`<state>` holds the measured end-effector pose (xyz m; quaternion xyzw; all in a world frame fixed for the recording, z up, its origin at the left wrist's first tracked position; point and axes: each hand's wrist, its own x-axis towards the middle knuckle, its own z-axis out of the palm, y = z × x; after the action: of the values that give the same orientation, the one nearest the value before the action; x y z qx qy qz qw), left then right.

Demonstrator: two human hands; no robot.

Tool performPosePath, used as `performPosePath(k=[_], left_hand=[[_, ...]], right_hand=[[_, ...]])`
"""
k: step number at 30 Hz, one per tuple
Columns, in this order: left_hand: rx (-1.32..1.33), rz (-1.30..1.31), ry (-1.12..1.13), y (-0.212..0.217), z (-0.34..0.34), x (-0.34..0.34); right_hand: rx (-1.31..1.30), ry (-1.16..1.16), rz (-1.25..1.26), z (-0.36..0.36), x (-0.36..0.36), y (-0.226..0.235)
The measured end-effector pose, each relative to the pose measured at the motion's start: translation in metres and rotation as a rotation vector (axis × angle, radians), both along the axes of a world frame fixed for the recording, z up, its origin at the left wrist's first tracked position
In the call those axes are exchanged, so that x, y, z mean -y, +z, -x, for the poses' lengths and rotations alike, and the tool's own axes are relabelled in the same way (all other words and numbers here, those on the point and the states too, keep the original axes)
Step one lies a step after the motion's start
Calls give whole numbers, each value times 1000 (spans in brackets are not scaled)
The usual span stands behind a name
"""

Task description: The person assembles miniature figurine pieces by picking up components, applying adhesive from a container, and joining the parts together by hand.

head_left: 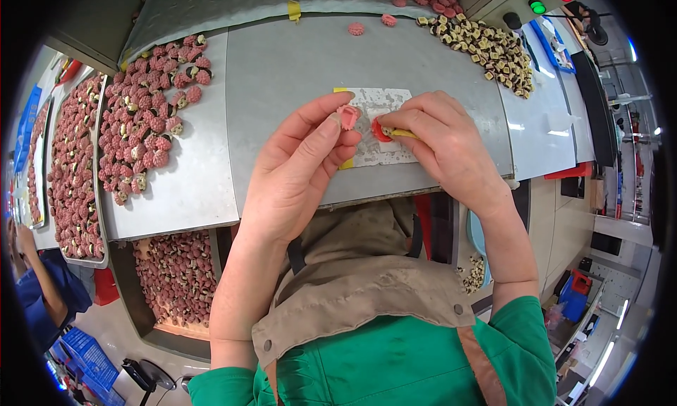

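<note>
Between the thumb and fingers of my left hand (303,142) is a hollow pink bumpy shell (348,117), its open side showing. My right hand (441,134) is closed in a pinch over a small red round dish (377,130). From its fingers a yellow strip or edge (403,133) sticks out, beside a small pale-and-dark piece; the fingers partly hide both, so their exact kind cannot be made out. Under both hands lies a white, stained board (381,156) with yellow tape at its left edge.
Pink pieces with dark and cream parts (144,124) are heaped at left, beside a full tray (74,166). Cream-and-dark pieces (486,50) lie far right, two loose pink shells (356,29) near the far edge. An open drawer (176,279) holds more. Another person's arm (42,279) shows far left.
</note>
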<state>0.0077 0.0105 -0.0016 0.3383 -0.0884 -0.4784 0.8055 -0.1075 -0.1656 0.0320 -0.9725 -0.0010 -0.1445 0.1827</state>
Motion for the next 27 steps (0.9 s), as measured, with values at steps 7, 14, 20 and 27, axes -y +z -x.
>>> performPosePath(k=[7, 14, 20, 27], left_hand=[[22, -31, -20, 4, 2, 0], [6, 26, -37, 3, 1, 2], [-4, 13, -38, 6, 2, 4], [51, -13, 27, 5, 7, 8]], right_hand=[[-8, -73, -345, 3, -6, 2], [262, 56, -435, -17, -19, 14], [308, 123, -137, -22, -15, 8], [293, 17, -470, -21, -26, -3]])
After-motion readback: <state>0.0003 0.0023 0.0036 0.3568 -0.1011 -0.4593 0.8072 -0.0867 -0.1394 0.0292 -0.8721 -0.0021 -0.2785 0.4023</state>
